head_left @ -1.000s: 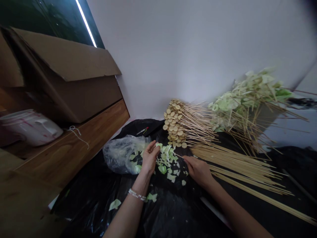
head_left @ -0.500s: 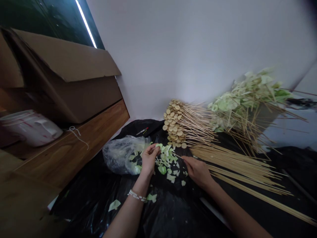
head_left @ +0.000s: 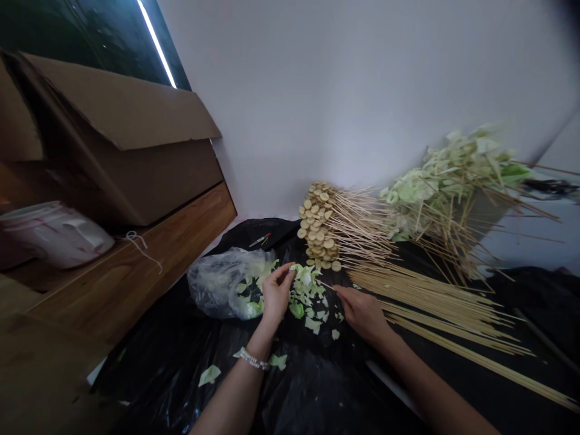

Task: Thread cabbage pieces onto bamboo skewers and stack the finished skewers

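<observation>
My left hand (head_left: pixel 277 295), with a beaded bracelet on its wrist, pinches a pale green cabbage leaf piece (head_left: pixel 304 273) above a scatter of torn cabbage. My right hand (head_left: pixel 361 309) is closed round a thin wooden skewer (head_left: pixel 327 284), whose tip points left at the leaf. Whether the tip has pierced this leaf I cannot tell. Loose cabbage bits (head_left: pixel 312 325) lie on the black plastic sheet (head_left: pixel 312 386) below both hands. Left of my left hand rests a clear plastic bag (head_left: pixel 212 283) with more cabbage in it.
Skewers with round pale slices (head_left: pixel 318 226) are stacked by the wall. Bare skewers (head_left: pixel 435 308) lie on the right, and skewered cabbage (head_left: pixel 421 187) is heaped behind them. A cardboard box (head_left: pixel 167 175) and a white jug (head_left: pixel 58 232) stand on a wooden surface at left.
My left hand has shifted slightly right, bringing the cabbage leaf closer to the skewer. My right hand stays nearly in place with the skewer.
</observation>
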Motion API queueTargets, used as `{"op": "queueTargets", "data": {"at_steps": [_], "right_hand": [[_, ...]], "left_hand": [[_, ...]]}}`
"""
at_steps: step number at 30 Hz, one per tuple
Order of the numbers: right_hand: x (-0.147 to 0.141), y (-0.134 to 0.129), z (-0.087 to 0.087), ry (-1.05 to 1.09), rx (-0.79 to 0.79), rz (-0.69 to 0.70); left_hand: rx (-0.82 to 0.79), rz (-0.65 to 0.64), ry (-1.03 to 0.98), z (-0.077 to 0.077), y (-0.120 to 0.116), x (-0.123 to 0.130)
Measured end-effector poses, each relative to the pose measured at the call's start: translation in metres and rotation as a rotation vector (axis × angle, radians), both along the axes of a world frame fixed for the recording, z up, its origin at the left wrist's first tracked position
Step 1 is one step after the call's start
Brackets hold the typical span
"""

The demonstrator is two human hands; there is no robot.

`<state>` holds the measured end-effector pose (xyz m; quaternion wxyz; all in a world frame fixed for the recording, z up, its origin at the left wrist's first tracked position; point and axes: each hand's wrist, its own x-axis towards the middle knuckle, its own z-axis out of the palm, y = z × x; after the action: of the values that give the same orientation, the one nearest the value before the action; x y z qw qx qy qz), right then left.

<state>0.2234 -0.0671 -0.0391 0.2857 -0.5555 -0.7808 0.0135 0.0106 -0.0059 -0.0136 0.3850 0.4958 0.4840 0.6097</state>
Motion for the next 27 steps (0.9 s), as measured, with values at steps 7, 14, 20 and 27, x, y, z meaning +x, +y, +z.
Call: {"op": "queueTargets", "data": {"at_steps": [7, 14, 20, 27], "right_hand": [[-0.003, -0.001, -0.001, -0.032, -0.047, 0.001], [-0.002, -0.003, 0.004, -0.036, 0.014, -0.043], [-0.007, -0.004, 0.009, 0.034, -0.08, 0.016], [-0.006, -0.003, 0.009, 0.04, -0.061, -0.002]], "left_hand": [[-0.038, -0.055, -0.044, -0.002, -0.001, 0.004], [-0.065, -0.128, -0.095, -0.006, 0.0, 0.008], [-0.063, -0.158, -0.066, -0.006, -0.002, 0.009], [-0.072, -0.182, -0.063, -0.005, -0.003, 0.011]]}}
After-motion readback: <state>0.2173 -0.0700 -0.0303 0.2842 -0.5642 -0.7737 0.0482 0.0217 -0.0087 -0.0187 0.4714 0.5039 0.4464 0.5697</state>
